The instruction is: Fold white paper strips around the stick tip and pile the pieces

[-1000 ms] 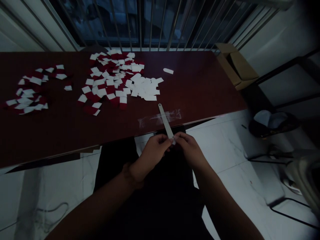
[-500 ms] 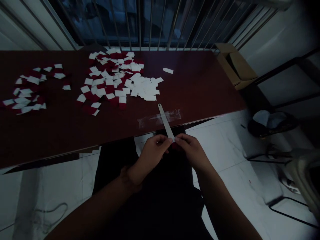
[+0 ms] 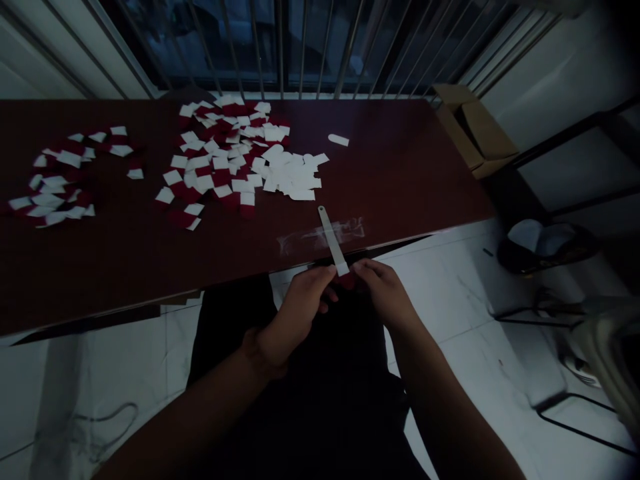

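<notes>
A flat pale strip (image 3: pixel 331 233) with a hole at its far end lies over the table's front edge, its near end between my hands. At that end a small white-and-red piece (image 3: pixel 345 278) shows, white band above, dark red below. My left hand (image 3: pixel 305 300) pinches its left side with the thumb on top, other fingers curled beneath. My right hand (image 3: pixel 386 288) has thumb and forefinger closed at the right side of the piece. Its lower part is dark and partly hidden by the fingers.
On the dark red table (image 3: pixel 400 180) lie a heap of white-and-red pieces (image 3: pixel 220 163), a smaller group (image 3: pixel 55 200) at left, white pieces (image 3: pixel 293 175) and one lone white piece (image 3: pixel 339 140). Clear film (image 3: pixel 350 229) lies under the strip. A cardboard box (image 3: pixel 480 137) stands at right.
My thumbs, which met over the strip's near end, have drawn slightly apart, and more of the piece's white band and red part shows between them. The things on the table stay put.
</notes>
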Demonstrator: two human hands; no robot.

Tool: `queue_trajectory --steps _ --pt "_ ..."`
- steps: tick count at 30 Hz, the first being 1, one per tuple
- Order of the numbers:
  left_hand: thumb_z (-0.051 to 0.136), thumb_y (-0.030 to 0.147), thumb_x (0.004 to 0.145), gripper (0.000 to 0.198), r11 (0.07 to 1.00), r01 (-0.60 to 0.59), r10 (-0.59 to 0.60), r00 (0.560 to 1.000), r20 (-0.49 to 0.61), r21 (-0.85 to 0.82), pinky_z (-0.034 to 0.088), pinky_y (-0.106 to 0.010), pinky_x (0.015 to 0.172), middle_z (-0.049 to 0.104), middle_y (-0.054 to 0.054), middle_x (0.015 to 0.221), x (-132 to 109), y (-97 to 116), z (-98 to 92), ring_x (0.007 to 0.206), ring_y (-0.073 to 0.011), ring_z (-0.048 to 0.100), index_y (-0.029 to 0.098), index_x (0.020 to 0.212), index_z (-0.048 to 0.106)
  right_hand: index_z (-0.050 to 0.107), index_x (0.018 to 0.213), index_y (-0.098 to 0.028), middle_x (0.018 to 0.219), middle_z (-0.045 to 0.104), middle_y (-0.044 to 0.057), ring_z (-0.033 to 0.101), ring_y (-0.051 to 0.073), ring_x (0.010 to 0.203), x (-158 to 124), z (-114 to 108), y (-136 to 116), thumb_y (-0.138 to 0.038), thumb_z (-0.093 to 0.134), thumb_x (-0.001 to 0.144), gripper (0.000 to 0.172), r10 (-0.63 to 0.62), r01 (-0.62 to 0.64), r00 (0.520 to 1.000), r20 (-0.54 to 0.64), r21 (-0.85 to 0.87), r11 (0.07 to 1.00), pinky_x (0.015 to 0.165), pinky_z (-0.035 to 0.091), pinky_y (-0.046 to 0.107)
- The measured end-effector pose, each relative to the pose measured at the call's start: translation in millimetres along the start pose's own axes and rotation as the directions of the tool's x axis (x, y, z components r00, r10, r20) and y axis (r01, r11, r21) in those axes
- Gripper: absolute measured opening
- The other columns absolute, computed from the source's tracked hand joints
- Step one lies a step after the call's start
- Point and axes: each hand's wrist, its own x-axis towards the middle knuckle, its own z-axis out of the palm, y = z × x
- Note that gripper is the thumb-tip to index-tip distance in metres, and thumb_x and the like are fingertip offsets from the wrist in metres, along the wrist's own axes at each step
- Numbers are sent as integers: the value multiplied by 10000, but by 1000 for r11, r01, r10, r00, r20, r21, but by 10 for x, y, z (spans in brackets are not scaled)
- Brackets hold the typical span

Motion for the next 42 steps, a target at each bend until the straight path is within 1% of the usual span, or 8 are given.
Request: queue_trajectory --steps 7,15,22,26,30,35,40,42 --pt "771 487 841 319 999 -8 4 997 -79 -46 337 -202 517 563 26 691 56 -41 72 606 -89 497 179 832 690 657 757 -225 719 651 -8 564 169 711 -228 11 25 -408 607 974 288 -31 36 995 90 -55 998 720 423 312" --pt "641 455 942 309 995 -27 33 997 66 -93 453 -259 648 629 -9 765 -31 6 109 666 -119 573 162 869 707 709 837 -222 706 663 -7 586 177 714 -259 100 72 -412 604 994 267 -3 5 995 95 -17 1000 719 430 313" --pt "630 528 965 439 994 -78 80 996 34 -79 488 -287 674 558 24 584 -8 -41 105 583 -133 571 186 690 631 740 825 -223 666 678 15 602 191 700 -287 140 60 -477 578 999 348 58 -70 989 138 90 993 732 438 327" --pt "571 575 977 448 987 -41 50 997 56 -156 534 -319 775 672 -28 731 -67 -10 44 745 -181 667 183 836 736 764 828 -217 686 693 39 617 207 721 -313 122 80 -540 546 1005 428 104 -116 988 112 107 988 744 445 342" --pt "621 487 962 364 975 20 20 984 177 -220 501 -362 998 767 -129 1176 -193 79 -24 1147 -255 689 171 1057 775 757 808 -224 695 682 41 600 217 706 -296 -9 152 -574 550 994 447 82 -82 997 -4 36 996 717 433 359" --pt "639 472 944 354 900 140 -41 970 239 -413 505 -412 1019 725 -164 1345 -257 148 -32 1266 -306 673 180 1112 747 750 825 -238 686 663 31 602 225 706 -107 -270 -65 -473 594 981 322 -153 142 952 -266 -60 988 721 455 368" --pt "617 433 986 385 984 -64 41 989 142 166 538 -415 989 763 -131 1272 -427 257 -138 1208 -301 699 217 1276 752 755 842 -228 704 677 33 637 221 714 521 -541 -449 -350 550 971 272 -538 350 745 -393 -457 818 704 461 349" --pt "627 412 984 366 868 -213 171 976 133 447 536 -432 994 784 -110 1220 -516 355 -241 1137 -302 718 259 1288 760 768 872 -224 746 722 44 665 233 738 830 -594 -508 -328 563 942 241 -558 278 756 -343 -603 747 712 455 352"
